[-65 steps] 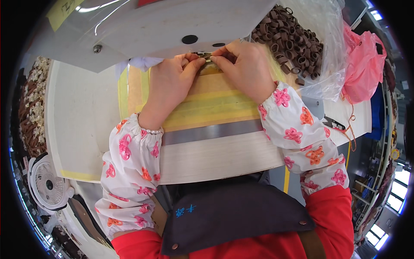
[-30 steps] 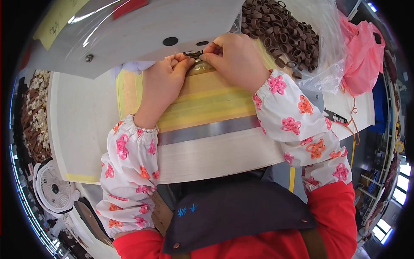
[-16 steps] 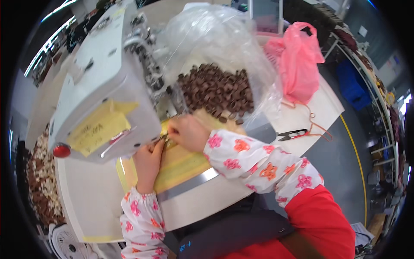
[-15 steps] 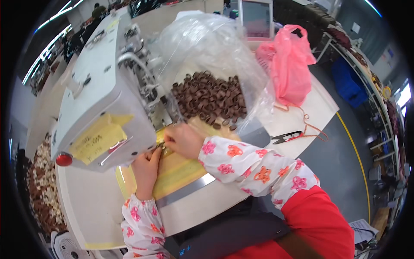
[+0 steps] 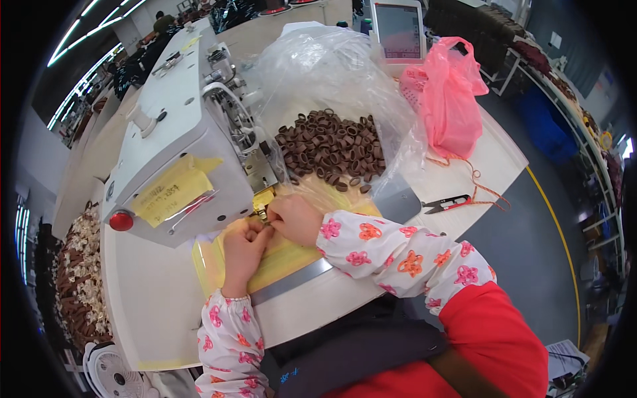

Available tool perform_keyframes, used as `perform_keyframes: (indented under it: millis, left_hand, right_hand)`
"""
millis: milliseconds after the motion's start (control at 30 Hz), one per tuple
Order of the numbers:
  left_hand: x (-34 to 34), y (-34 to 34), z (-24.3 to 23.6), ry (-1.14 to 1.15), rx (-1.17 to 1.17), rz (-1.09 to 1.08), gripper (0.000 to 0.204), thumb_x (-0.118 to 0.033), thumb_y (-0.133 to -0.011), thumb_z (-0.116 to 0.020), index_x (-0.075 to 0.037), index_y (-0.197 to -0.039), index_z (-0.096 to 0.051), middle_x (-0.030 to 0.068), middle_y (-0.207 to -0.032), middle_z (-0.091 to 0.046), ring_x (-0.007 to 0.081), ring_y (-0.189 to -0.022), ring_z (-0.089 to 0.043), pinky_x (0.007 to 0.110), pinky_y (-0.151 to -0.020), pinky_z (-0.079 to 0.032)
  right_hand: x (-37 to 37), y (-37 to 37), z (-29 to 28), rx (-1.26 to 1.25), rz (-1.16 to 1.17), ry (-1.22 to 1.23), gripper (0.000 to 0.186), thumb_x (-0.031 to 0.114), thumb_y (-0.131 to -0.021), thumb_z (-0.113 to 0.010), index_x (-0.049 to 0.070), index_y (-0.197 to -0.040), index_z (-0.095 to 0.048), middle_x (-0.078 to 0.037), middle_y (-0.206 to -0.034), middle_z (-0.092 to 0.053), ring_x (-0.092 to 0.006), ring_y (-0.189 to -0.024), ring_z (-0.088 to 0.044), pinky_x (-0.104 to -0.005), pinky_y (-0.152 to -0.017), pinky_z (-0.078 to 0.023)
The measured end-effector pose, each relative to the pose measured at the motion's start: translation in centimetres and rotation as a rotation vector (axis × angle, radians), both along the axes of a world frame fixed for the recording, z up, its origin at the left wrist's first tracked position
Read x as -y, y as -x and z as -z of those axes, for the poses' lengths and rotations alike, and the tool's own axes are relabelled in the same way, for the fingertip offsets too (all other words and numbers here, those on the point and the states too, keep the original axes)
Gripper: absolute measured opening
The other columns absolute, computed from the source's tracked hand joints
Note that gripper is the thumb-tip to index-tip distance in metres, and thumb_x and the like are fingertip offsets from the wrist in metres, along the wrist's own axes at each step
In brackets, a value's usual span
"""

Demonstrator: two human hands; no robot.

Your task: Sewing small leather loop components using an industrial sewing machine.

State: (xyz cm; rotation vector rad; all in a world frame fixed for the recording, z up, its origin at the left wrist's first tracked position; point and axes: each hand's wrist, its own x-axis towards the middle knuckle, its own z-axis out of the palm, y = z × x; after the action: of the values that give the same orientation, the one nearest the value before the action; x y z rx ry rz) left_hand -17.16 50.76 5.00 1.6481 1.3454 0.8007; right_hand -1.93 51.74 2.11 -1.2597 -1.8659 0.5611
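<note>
Handwriting is borne by yellow tape [image 5: 174, 191] on the machine [image 5: 174, 129]. Blue characters are shown on the dark apron [image 5: 358, 351]. Neither can be clearly read.

A sewing workshop or factory floor: an industrial sewing machine [image 5: 176, 136] fills the white counter [image 5: 142, 305], with a heap of small brown loops [image 5: 332, 147], thread snips [image 5: 446, 203] and a control screen [image 5: 399, 30]. Beyond are strip lights [image 5: 101, 28], a long loaded rack [image 5: 554, 90], and grey floor [image 5: 514, 245] marked with a yellow line [image 5: 556, 225].
</note>
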Motion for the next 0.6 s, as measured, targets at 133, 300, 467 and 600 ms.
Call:
perform_keyframes:
  millis: [133,300,467,600]
  left_hand:
    - [1.4,0.3,0.0,0.047,0.064,0.033,0.013,-0.010,-0.075,-0.066,0.001,-0.072,-0.060,-0.0037,-0.048,-0.048,0.0013,-0.045,-0.038,0.019,-0.042,-0.029]
    - [1.0,0.4,0.6,-0.075,0.014,0.083,0.011,-0.010,-0.078,-0.063,0.001,-0.079,-0.064,-0.0033,-0.052,-0.051,0.0023,-0.046,-0.041,0.019,-0.043,-0.032]
    - [0.9,1.3,0.5,-0.196,-0.022,0.161,0.013,-0.013,-0.078,-0.061,0.000,-0.080,-0.065,0.0020,-0.055,-0.053,0.0055,-0.047,-0.040,0.022,-0.045,-0.032]
    - [0.7,3.3,0.9,-0.145,0.108,0.069,0.017,-0.011,-0.083,-0.054,0.000,-0.094,-0.062,0.0057,-0.074,-0.059,0.0078,-0.056,-0.046,0.021,-0.052,-0.037]
  right_hand:
    - [1.8,-0.4,-2.0,-0.016,-0.080,0.072,0.009,0.005,-0.070,-0.059,0.000,-0.078,-0.059,-0.015,-0.071,-0.060,-0.0302,-0.068,-0.060,-0.0350,-0.060,-0.047]
    - [1.2,-0.7,-2.8,-0.191,-0.104,0.376,0.019,0.010,-0.075,-0.064,-0.003,-0.087,-0.056,-0.009,-0.073,-0.061,-0.0152,-0.062,-0.058,-0.0272,-0.058,-0.047]
    - [0.5,-1.0,-1.8,-0.354,-0.167,0.398,0.018,0.004,-0.072,-0.066,-0.002,-0.085,-0.056,-0.003,-0.070,-0.056,-0.0078,-0.062,-0.052,-0.0221,-0.057,-0.045]
    - [1.2,-0.6,-1.4,-0.119,-0.134,0.195,0.015,0.000,-0.067,-0.063,0.000,-0.080,-0.056,-0.005,-0.064,-0.055,-0.0117,-0.057,-0.052,-0.0251,-0.052,-0.043]
